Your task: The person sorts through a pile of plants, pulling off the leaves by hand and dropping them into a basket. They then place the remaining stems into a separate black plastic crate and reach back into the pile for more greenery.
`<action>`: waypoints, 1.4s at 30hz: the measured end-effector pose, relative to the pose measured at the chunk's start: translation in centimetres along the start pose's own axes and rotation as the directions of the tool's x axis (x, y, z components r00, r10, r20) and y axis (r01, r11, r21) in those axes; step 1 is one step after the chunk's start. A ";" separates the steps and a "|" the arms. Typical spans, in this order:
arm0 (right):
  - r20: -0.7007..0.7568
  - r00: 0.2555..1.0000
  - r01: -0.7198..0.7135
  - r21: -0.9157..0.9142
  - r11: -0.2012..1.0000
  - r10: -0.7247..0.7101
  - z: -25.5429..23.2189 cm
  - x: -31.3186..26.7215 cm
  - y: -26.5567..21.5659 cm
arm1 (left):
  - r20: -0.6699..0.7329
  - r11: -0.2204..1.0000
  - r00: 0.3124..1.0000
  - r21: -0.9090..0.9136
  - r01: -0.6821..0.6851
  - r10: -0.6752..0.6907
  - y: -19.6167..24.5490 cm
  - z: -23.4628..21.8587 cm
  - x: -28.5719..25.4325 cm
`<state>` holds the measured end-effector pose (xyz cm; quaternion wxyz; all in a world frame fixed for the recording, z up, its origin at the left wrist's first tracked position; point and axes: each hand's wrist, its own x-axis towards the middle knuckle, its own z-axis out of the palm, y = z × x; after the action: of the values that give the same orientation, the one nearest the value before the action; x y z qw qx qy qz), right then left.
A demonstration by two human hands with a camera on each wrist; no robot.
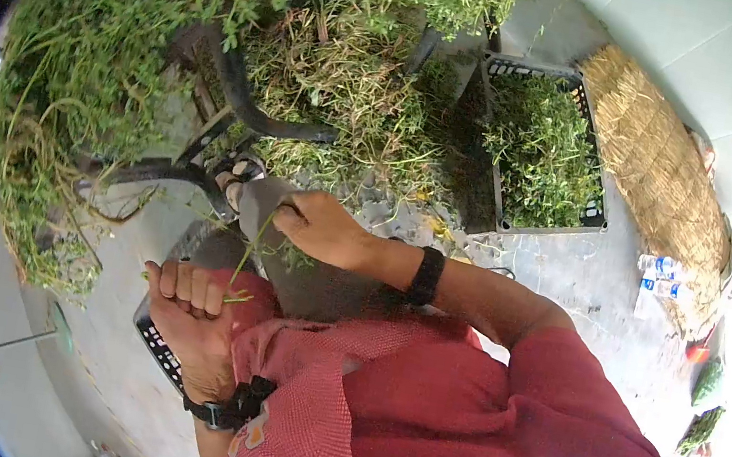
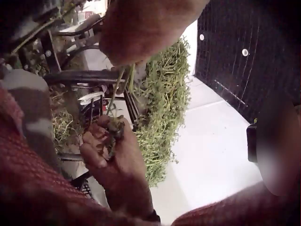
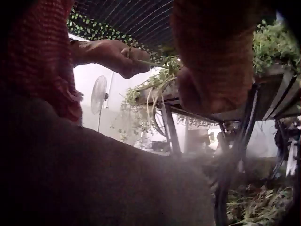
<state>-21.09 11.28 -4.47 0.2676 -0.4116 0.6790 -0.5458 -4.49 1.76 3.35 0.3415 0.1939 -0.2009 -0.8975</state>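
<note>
My left hand [image 1: 190, 306] is curled over my lap and grips thin green plant stems [image 1: 252, 248], their cut-looking ends poking out beside its fingers. Higher up and to the right, my right hand [image 1: 322, 229] pinches the other end of the stems, so they span the gap between both fists. In the left wrist view, crumpled leafy bits [image 2: 115, 132] show in the right hand's curled fingers. The right wrist view has the left hand [image 3: 115, 57] with a stem leading toward the right hand, which looms dark and close.
A heap of leafy greens [image 1: 116, 42] covers a raised table at the left and top. More cuttings [image 1: 341, 89] lie underneath. A black crate [image 1: 596, 214] of greens stands at the right, beside a rolled straw mat [image 1: 652, 170]. Another crate [image 1: 157, 350] sits by my left forearm.
</note>
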 end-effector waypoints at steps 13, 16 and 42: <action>-0.667 0.725 -0.619 -0.527 0.582 0.168 -25.8 1.5 23.0 | -0.505 0.918 0.817 0.389 -0.073 0.279 2.2 -6.5 3.0; -0.562 0.730 -0.665 -0.714 0.218 0.389 -28.9 1.2 26.3 | -0.559 0.826 0.707 0.560 -0.065 0.434 1.9 -7.2 2.7; -0.157 0.829 -0.342 -0.902 0.263 0.537 -25.1 -14.9 36.5 | -0.709 0.507 0.532 0.705 0.496 0.463 -1.4 -8.1 8.4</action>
<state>-43.55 39.39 -34.32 0.2024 -0.3299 0.9209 0.0469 -7.11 -4.90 -5.94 0.2369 0.7455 -0.4228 -0.4575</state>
